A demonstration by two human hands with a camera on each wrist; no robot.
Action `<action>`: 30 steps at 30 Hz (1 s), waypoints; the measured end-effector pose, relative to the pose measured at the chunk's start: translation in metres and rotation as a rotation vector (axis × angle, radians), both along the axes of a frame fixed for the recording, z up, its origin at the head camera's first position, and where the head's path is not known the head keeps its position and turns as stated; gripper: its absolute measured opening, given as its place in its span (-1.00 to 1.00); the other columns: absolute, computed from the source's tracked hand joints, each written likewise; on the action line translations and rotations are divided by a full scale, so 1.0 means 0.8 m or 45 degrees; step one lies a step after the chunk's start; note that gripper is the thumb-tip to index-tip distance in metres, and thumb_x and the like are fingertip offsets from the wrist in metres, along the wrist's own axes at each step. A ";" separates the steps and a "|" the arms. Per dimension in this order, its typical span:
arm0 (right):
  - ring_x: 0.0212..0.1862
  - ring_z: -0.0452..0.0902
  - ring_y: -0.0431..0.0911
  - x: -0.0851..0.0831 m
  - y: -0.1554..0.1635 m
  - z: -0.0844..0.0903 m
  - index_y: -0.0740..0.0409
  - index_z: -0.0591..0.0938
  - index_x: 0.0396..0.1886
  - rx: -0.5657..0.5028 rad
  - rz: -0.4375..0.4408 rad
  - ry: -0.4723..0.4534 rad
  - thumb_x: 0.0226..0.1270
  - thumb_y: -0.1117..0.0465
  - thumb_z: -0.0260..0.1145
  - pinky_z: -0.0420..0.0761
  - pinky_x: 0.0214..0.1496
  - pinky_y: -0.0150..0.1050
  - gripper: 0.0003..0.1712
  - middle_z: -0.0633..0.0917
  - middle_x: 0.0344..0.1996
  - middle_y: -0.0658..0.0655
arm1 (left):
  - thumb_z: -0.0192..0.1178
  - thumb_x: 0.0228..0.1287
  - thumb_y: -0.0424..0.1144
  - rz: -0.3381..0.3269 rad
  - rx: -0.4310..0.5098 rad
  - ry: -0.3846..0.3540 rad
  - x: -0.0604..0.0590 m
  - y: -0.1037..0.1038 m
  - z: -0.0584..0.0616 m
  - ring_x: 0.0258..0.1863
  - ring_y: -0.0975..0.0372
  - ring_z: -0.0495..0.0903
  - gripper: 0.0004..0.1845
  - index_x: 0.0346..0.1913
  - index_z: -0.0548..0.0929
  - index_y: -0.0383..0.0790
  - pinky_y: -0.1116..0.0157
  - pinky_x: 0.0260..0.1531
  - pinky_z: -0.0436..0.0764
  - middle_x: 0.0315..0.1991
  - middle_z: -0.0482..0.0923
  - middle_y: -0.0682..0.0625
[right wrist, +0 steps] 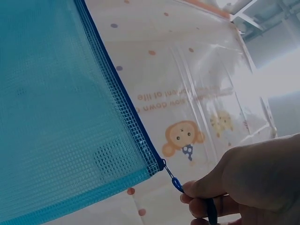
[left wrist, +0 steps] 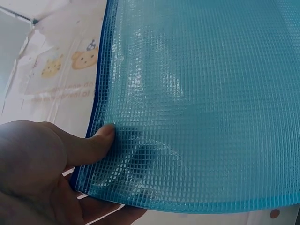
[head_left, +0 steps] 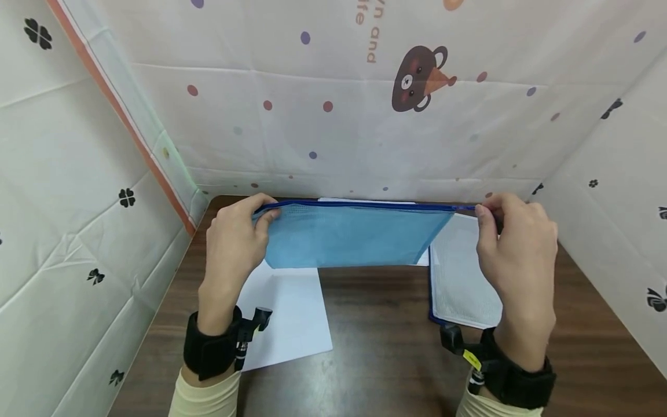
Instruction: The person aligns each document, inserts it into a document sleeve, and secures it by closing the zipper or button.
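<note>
1. We've got the blue mesh zipper pouch (head_left: 349, 237) lifted above the table (head_left: 391, 347), left hand (head_left: 231, 246) pinching its corner.
2. Right hand (head_left: 516, 249) pinches the zipper pull (right wrist: 177, 183), mostly hidden by fingers.
3. The pouch covers part of the paper (head_left: 286, 324) and the white pouch (head_left: 461, 278).

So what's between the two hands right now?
The blue mesh zip pouch spans the whole gap in the head view, held above the table: the left hand grips one end, the right hand pinches its zipper pull.

Head camera looks down and forward over the table (head_left: 385, 324); both wrist cameras sit close under the blue mesh pouch (head_left: 349, 234), angled upward at it, sharing that pouch with the head view.
</note>
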State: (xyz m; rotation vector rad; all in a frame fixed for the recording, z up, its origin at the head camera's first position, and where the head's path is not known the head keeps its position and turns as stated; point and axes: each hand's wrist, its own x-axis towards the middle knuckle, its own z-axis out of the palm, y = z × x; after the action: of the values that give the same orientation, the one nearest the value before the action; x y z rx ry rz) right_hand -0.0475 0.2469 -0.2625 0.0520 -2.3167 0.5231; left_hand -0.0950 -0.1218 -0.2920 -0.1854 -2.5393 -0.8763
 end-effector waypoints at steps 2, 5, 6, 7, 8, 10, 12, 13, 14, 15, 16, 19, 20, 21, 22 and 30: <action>-0.24 0.43 0.29 0.000 0.000 0.000 0.52 0.68 -0.09 -0.014 -0.011 -0.006 0.57 0.35 0.27 0.23 -0.21 0.01 -0.78 0.64 -0.42 0.46 | 0.32 0.53 -0.23 -0.015 0.005 -0.004 0.000 0.001 0.001 -0.51 0.04 0.60 -0.83 0.05 0.80 -0.15 0.18 -0.67 0.39 -0.07 0.80 -0.18; -0.21 0.44 0.30 0.001 0.000 0.000 0.54 0.67 -0.06 -0.027 -0.017 -0.013 0.57 0.36 0.26 0.24 -0.21 -0.02 -0.77 0.67 -0.34 0.49 | 0.32 0.53 -0.24 -0.030 0.007 0.001 0.001 0.003 0.002 -0.45 0.02 0.65 -0.83 0.05 0.80 -0.16 0.18 -0.64 0.43 -0.05 0.80 -0.18; -0.20 0.44 0.30 0.001 0.001 0.001 0.54 0.67 -0.06 -0.029 -0.019 -0.014 0.58 0.35 0.26 0.25 -0.21 -0.02 -0.76 0.67 -0.33 0.49 | 0.32 0.53 -0.24 -0.033 0.008 0.006 0.001 0.003 0.002 -0.43 0.01 0.67 -0.83 0.04 0.80 -0.17 0.17 -0.63 0.45 -0.05 0.80 -0.18; -0.18 0.45 0.31 0.001 0.000 0.001 0.54 0.67 -0.05 -0.030 -0.020 -0.014 0.58 0.35 0.26 0.25 -0.21 -0.02 -0.76 0.67 -0.31 0.50 | 0.32 0.53 -0.25 -0.036 0.008 0.011 0.001 0.004 0.002 -0.41 0.01 0.68 -0.84 0.04 0.80 -0.17 0.16 -0.61 0.47 -0.04 0.80 -0.18; -0.17 0.46 0.32 0.001 0.000 0.001 0.54 0.66 -0.06 -0.031 -0.020 -0.015 0.58 0.35 0.26 0.26 -0.20 -0.02 -0.76 0.68 -0.30 0.50 | 0.33 0.52 -0.25 -0.036 0.008 0.016 0.001 0.004 0.002 -0.38 0.00 0.70 -0.84 0.04 0.80 -0.18 0.14 -0.59 0.50 -0.04 0.80 -0.18; -0.15 0.47 0.32 0.000 0.000 0.001 0.53 0.66 -0.06 -0.035 -0.020 -0.021 0.58 0.34 0.26 0.27 -0.20 -0.03 -0.76 0.68 -0.29 0.50 | 0.33 0.52 -0.26 -0.040 0.011 0.031 0.002 0.004 0.002 -0.33 -0.02 0.73 -0.84 0.03 0.80 -0.19 0.10 -0.55 0.56 -0.03 0.79 -0.19; -0.13 0.48 0.32 0.000 -0.001 0.001 0.53 0.66 -0.06 -0.035 -0.015 -0.023 0.58 0.33 0.26 0.28 -0.20 -0.03 -0.75 0.69 -0.28 0.49 | 0.33 0.52 -0.27 -0.046 0.013 0.052 0.002 0.003 0.002 -0.27 -0.04 0.76 -0.84 0.03 0.80 -0.21 0.06 -0.50 0.62 -0.03 0.79 -0.19; -0.13 0.48 0.32 -0.001 -0.001 0.001 0.53 0.66 -0.06 -0.035 -0.010 -0.022 0.58 0.33 0.26 0.28 -0.20 -0.03 -0.75 0.69 -0.27 0.49 | 0.33 0.51 -0.27 -0.048 0.014 0.063 0.002 0.003 0.002 -0.25 -0.05 0.77 -0.84 0.03 0.80 -0.21 0.04 -0.48 0.63 -0.03 0.79 -0.19; -0.12 0.49 0.32 -0.001 -0.001 0.001 0.52 0.66 -0.07 -0.037 -0.004 -0.020 0.58 0.33 0.26 0.28 -0.20 -0.03 -0.76 0.69 -0.27 0.49 | 0.34 0.51 -0.27 -0.052 0.015 0.076 0.002 0.003 0.002 -0.24 -0.06 0.77 -0.84 0.03 0.80 -0.22 0.02 -0.46 0.64 -0.03 0.80 -0.19; -0.12 0.49 0.32 -0.001 -0.002 0.001 0.52 0.67 -0.07 -0.039 -0.001 -0.017 0.58 0.33 0.26 0.29 -0.20 -0.02 -0.76 0.69 -0.27 0.48 | 0.34 0.51 -0.28 -0.057 0.018 0.089 0.002 0.003 0.002 -0.23 -0.06 0.78 -0.84 0.02 0.80 -0.22 0.01 -0.46 0.65 -0.03 0.80 -0.18; -0.10 0.51 0.33 -0.001 -0.002 0.001 0.52 0.67 -0.07 -0.041 0.003 -0.013 0.58 0.33 0.26 0.31 -0.19 0.00 -0.76 0.70 -0.25 0.48 | 0.34 0.51 -0.28 -0.064 0.021 0.101 0.002 0.003 0.002 -0.22 -0.07 0.79 -0.84 0.02 0.80 -0.23 0.00 -0.45 0.66 -0.03 0.80 -0.18; -0.03 0.56 0.36 -0.002 -0.004 0.002 0.50 0.66 -0.03 -0.065 0.009 0.002 0.58 0.31 0.28 0.44 -0.08 0.12 -0.75 0.71 -0.19 0.49 | 0.33 0.51 -0.29 -0.088 0.034 0.122 0.003 0.003 0.003 -0.20 -0.07 0.79 -0.85 0.02 0.80 -0.24 -0.02 -0.41 0.68 -0.04 0.80 -0.18; -0.01 0.57 0.36 -0.002 -0.005 0.002 0.49 0.66 0.01 -0.077 0.008 0.011 0.58 0.29 0.29 0.47 -0.03 0.17 -0.73 0.71 -0.16 0.48 | 0.33 0.51 -0.30 -0.096 0.037 0.123 0.003 0.004 0.003 -0.17 -0.07 0.80 -0.85 0.02 0.79 -0.24 -0.03 -0.38 0.70 -0.04 0.80 -0.17; 0.01 0.58 0.36 -0.002 -0.006 0.002 0.48 0.65 0.04 -0.089 0.007 0.018 0.58 0.27 0.29 0.49 0.02 0.22 -0.71 0.70 -0.12 0.48 | 0.33 0.51 -0.30 -0.103 0.042 0.122 0.003 0.004 0.003 -0.16 -0.07 0.80 -0.85 0.02 0.79 -0.25 -0.04 -0.35 0.71 -0.04 0.80 -0.17; 0.03 0.58 0.37 -0.002 -0.006 0.002 0.48 0.64 0.07 -0.098 0.010 0.026 0.58 0.26 0.30 0.49 0.06 0.27 -0.69 0.69 -0.09 0.48 | 0.33 0.51 -0.30 -0.110 0.043 0.119 0.003 0.005 0.002 -0.15 -0.06 0.80 -0.85 0.02 0.79 -0.25 -0.04 -0.32 0.71 -0.04 0.80 -0.17; -0.07 0.61 0.20 -0.003 -0.019 0.002 0.37 0.66 0.10 -0.089 0.156 0.014 0.56 0.20 0.36 0.51 0.02 -0.16 -0.67 0.70 -0.08 0.35 | 0.34 0.50 -0.32 -0.155 0.026 0.138 0.003 0.011 0.001 -0.11 -0.04 0.80 -0.87 -0.01 0.79 -0.26 -0.06 -0.18 0.75 -0.06 0.79 -0.17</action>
State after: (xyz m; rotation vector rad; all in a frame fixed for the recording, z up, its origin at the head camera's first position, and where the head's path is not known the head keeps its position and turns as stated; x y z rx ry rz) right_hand -0.0496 0.2317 -0.2607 0.1641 -2.2928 0.6636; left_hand -0.0927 -0.1127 -0.2912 -0.3743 -2.4385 -0.9116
